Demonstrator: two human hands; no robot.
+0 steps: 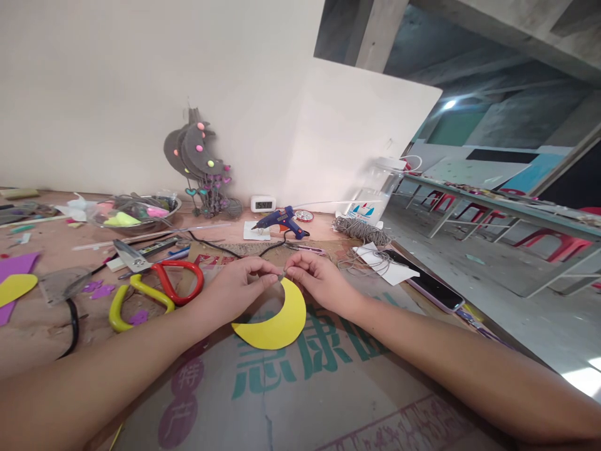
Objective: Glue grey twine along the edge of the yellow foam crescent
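Note:
A flat yellow crescent cutout (286, 322) lies over the cardboard, its upper tip raised between my fingers. My left hand (244, 282) pinches this tip with thumb and forefinger. Close beside it, the fingers of my right hand (319, 280) are pinched together on what looks like grey yarn. A small grey bit shows between the two sets of fingertips; its details are too small to tell. Loose coils of grey yarn (369, 268) trail behind my right hand from a thick grey skein (359, 229).
Red-and-yellow-handled scissors (178, 282) lie left of my hands. Behind are a blue glue gun (277, 219), a small clock (263, 203), a bowl (134, 219) and grey crescent ornaments (195, 156). A phone (429, 285) lies near the right table edge. Printed cardboard (291, 407) covers the tabletop.

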